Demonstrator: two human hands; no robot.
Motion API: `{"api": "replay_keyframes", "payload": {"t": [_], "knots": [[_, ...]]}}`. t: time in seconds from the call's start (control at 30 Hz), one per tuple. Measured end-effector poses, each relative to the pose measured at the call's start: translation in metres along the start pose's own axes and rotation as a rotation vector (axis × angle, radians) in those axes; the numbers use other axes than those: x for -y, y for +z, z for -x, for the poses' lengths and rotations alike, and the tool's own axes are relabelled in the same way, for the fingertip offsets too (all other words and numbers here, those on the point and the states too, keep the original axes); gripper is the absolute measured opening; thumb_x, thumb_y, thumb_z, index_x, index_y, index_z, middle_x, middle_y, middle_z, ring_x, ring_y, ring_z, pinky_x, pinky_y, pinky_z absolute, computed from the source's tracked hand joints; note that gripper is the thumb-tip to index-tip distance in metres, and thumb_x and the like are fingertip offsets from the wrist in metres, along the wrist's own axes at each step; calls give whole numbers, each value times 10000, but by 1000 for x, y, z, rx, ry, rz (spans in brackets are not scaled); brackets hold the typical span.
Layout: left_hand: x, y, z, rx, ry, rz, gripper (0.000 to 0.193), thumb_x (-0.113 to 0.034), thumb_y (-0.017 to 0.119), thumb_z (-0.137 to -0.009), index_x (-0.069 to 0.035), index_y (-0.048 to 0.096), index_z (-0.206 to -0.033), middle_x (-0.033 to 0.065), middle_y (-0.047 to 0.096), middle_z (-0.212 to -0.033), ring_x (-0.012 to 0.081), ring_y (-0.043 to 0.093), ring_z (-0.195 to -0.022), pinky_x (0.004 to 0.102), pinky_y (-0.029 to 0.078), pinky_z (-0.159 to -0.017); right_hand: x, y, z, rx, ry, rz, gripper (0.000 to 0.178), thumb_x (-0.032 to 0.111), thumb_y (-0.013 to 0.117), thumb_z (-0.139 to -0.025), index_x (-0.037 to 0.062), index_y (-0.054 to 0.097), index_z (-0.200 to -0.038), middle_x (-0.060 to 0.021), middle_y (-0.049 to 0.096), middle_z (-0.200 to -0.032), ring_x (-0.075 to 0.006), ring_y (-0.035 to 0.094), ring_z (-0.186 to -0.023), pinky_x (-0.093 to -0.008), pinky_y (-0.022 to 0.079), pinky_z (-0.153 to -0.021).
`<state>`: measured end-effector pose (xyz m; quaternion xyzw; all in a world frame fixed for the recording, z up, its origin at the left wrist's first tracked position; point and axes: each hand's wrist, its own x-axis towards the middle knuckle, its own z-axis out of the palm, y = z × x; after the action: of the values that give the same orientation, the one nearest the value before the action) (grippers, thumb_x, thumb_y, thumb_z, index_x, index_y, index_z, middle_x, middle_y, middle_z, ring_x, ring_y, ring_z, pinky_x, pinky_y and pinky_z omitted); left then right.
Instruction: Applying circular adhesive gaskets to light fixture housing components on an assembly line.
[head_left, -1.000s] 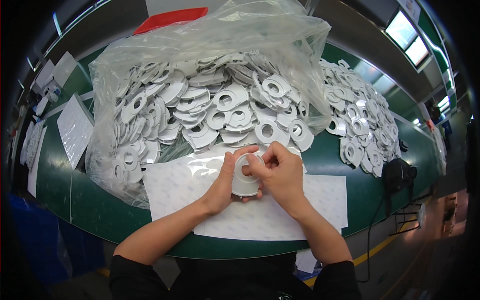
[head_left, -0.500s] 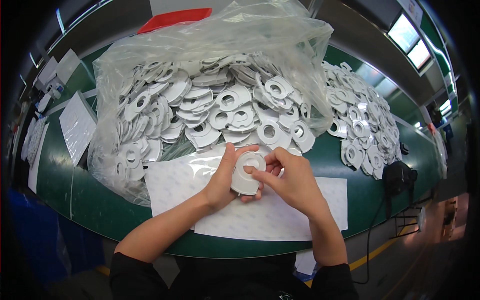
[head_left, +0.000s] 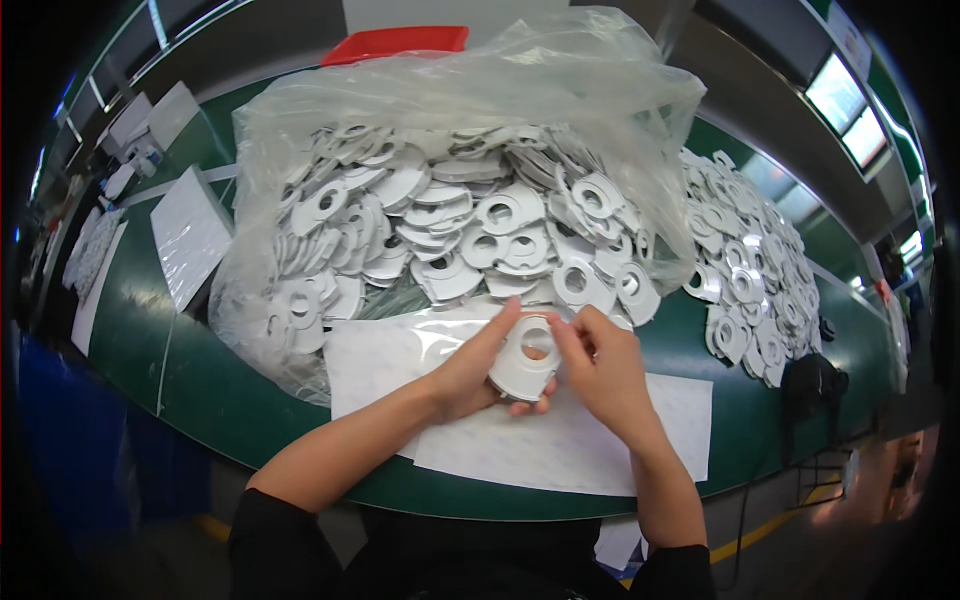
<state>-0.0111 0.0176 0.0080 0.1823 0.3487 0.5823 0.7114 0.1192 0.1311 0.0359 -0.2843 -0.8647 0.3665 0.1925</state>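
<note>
A white plastic part (head_left: 519,375), rounded with a big round hole, is held over the white sheets. My left hand (head_left: 475,372) is closed around its left side and underside, its fingertips showing below the lower right edge. Part of my fingers shows through the hole. At the upper right rim is my right hand (head_left: 612,372), fingers curled and thumb laid against the rim; whether something small is also pinched there is hidden. Beyond both hands, a large clear plastic bag (head_left: 640,110) lies open around a heap of similar white parts (head_left: 505,212).
White sheets (head_left: 560,462) lie under my hands on the green table (head_left: 240,420). A second heap of white parts (head_left: 745,270) sits at the right, with a black bag-like object (head_left: 812,385) near it. A red tray (head_left: 400,42) stands behind, a wrapped white stack (head_left: 190,240) left.
The view has shifted, so the scene sits further right and lower. My right thumb has moved from across the part's hole to its upper right rim, leaving the hole uncovered.
</note>
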Motion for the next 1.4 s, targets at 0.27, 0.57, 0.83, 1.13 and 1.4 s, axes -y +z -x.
{"api": "replay_keyframes", "payload": {"t": [0.27, 0.57, 0.83, 1.13, 1.4], "knots": [[-56, -36, 29, -268, 685, -716, 473, -229, 579, -912, -76, 416, -1330, 86, 540, -1229, 219, 548, -1072, 336, 471, -871, -37, -74, -19, -607, 125, -973, 260, 305, 526, -951, 78, 576, -1066, -19, 617, -879, -37, 493, -641, -170, 388, -537], [-95, -104, 66, -1362, 938, -1786, 199, -100, 628, -807, -27, 595, -989, 132, 614, -985, 331, 571, -932, 408, 438, -816, -9, -39, -4, -160, -112, -386, 124, 49, 638, -846, 48, 655, -969, -33, 652, -819, -96, 599, -715, -219, 472, -654], [-99, -106, 65, -1419, 1021, -1700, 173, -109, 654, -803, -23, 581, -934, 137, 632, -949, 340, 596, -842, 393, 455, -735, 21, 0, 29, 465, -341, 245, 261, 171, 733, -717, 52, 631, -926, -75, 609, -848, -265, 585, -837, -354, 477, -708], [-55, -9, 28, -504, 773, -87, 179, -259, 579, -928, -85, 547, -960, 111, 571, -1206, 201, 591, -1023, 307, 494, -808, 18, 0, 22, 569, -288, 260, 279, 121, 739, -699, 42, 556, -895, -87, 560, -918, -276, 547, -913, -375, 472, -742], [8, -20, -2, -71, 303, 421, 523, -550, 187, -977, -130, 489, -896, 157, 542, -1155, 272, 557, -977, 316, 445, -650, 19, -1, 26, 613, -316, 212, 237, 82, 734, -686, 33, 537, -807, -84, 546, -922, -268, 533, -939, -381, 482, -753]]}}
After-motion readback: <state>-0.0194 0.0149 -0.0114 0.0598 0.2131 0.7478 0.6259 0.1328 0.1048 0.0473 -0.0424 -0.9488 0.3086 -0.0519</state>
